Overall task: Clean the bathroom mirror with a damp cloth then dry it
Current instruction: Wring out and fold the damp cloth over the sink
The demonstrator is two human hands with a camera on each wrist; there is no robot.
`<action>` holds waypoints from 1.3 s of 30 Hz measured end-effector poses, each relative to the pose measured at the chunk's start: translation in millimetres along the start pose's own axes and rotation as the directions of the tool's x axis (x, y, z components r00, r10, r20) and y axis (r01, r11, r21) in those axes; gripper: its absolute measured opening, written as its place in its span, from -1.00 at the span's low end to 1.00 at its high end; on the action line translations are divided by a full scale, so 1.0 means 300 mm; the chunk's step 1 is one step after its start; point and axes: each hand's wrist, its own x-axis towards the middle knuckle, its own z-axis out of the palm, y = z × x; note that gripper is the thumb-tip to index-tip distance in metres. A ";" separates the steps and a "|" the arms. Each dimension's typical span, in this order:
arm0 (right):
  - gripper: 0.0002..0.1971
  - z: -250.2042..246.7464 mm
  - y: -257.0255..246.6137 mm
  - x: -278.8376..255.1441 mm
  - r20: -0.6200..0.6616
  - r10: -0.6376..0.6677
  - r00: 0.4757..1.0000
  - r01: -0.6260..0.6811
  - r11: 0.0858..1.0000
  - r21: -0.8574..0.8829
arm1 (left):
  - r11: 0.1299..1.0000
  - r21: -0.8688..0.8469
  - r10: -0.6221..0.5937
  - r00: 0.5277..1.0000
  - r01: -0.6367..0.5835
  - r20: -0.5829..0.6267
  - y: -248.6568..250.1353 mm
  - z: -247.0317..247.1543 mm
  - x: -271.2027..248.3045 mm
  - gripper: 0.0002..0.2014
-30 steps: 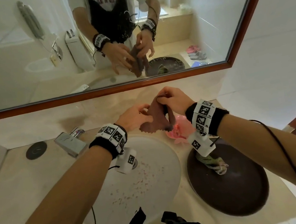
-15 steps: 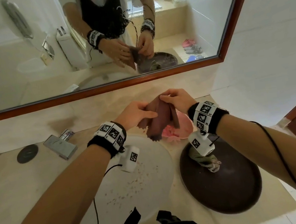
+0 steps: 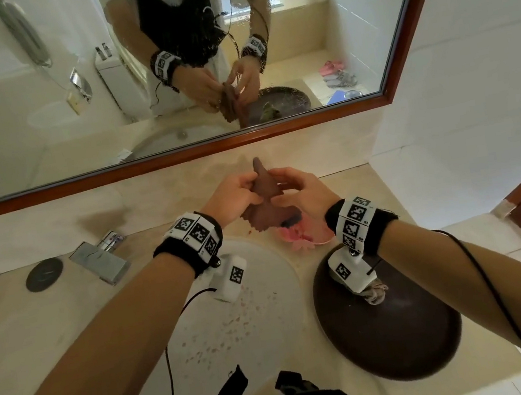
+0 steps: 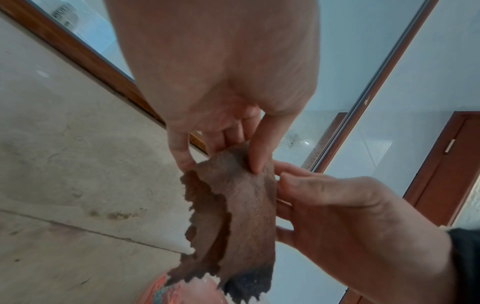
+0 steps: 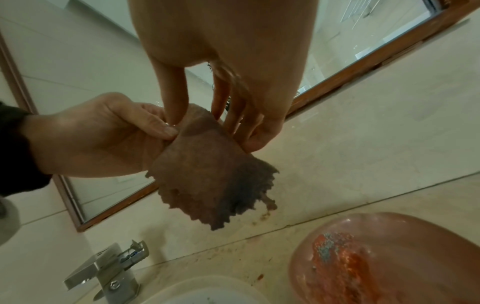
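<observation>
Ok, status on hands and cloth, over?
Left hand and right hand both pinch the brown zigzag-edged cloth. Held above counter, short of wood-framed mirror. Nothing blocking.

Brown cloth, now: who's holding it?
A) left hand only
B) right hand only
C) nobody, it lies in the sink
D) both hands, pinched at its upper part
D: the left hand and the right hand both pinch the upper part of the brown cloth, which hangs in the air in front of the mirror.
</observation>
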 end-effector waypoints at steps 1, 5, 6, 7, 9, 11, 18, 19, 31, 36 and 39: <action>-0.47 0.000 0.005 0.005 0.005 0.016 1.000 -0.016 1.000 -0.009 | 1.000 0.016 0.007 1.000 -0.007 -0.008 0.005 0.001 0.002 -0.61; -0.69 -0.003 0.025 0.014 -0.008 0.107 0.994 -0.107 0.994 0.033 | 0.998 0.052 0.023 0.999 -0.021 -0.044 -0.013 0.004 0.022 -0.72; -0.78 -0.004 0.031 0.014 -0.012 0.115 0.993 -0.115 0.993 0.029 | 0.999 0.047 0.025 0.997 -0.022 -0.070 -0.017 0.007 0.026 -0.75; -0.83 -0.005 0.032 0.012 -0.016 0.125 0.992 -0.124 0.992 0.028 | 0.999 0.047 0.030 0.994 -0.025 -0.109 -0.017 0.012 0.027 -0.77; -0.84 -0.009 0.037 0.014 -0.026 0.150 0.988 -0.149 0.988 0.031 | 0.995 0.089 0.058 0.978 -0.041 -0.202 -0.017 0.024 0.033 -0.81; -0.81 -0.016 0.042 0.015 -0.032 0.175 0.984 -0.175 0.984 0.021 | 0.990 0.125 0.083 0.972 -0.057 -0.220 -0.024 0.036 0.051 -0.87; -0.84 -0.044 0.050 0.003 0.022 0.213 0.977 -0.214 0.967 0.134 | 0.997 0.031 0.069 0.981 -0.064 -0.179 -0.063 0.076 0.113 -0.86; -0.86 -0.052 0.052 0.003 0.035 0.215 0.976 -0.217 0.969 0.118 | 0.997 0.035 0.074 0.979 -0.069 -0.190 -0.068 0.082 0.121 -0.85; -0.75 -0.141 0.113 0.110 -0.044 0.334 0.942 -0.334 0.943 0.007 | 0.997 -0.038 0.064 0.998 -0.064 -0.001 -0.143 0.102 0.181 -0.30; -0.79 -0.165 0.164 0.164 -0.059 0.347 0.936 -0.351 0.933 -0.081 | 1.000 0.010 0.008 0.995 -0.009 0.097 -0.211 0.111 0.206 -0.32; -0.81 -0.189 0.210 0.188 -0.097 0.383 0.919 -0.392 0.914 -0.106 | 0.994 0.036 -0.102 0.991 0.099 0.090 -0.268 0.104 0.215 -0.42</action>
